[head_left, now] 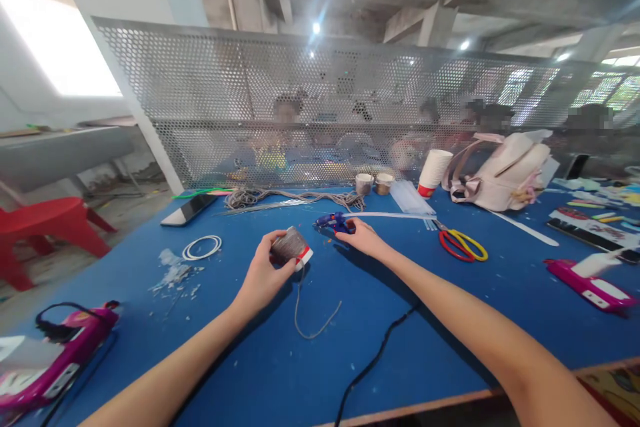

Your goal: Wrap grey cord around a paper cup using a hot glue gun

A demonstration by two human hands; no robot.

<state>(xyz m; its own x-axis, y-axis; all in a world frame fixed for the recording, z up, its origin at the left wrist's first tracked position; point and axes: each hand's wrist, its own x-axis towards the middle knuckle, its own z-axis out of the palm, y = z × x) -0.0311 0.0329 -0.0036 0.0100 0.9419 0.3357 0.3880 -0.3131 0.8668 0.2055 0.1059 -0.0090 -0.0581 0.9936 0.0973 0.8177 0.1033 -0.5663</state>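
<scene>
My left hand (267, 270) grips a paper cup (290, 248) tipped on its side, mostly wrapped in grey cord, with a red and white band bare near its rim. A loose tail of grey cord (299, 317) hangs from the cup and curls over the blue table. To the right, my right hand (364, 238) is closed around a small blue glue gun (331, 221), its nozzle pointing left towards the cup but apart from it. A long clear glue stick (390, 215) sticks out of the gun's back.
Red-and-yellow scissors (463, 245) lie right of my right forearm. Behind are a cord bundle (250, 198), two wrapped cups (365, 183), glue sticks (411, 199), stacked paper cups (435, 170) and a bag (505, 173). Magenta power strips (590, 285) flank the table; a black cable (373, 363) crosses its front.
</scene>
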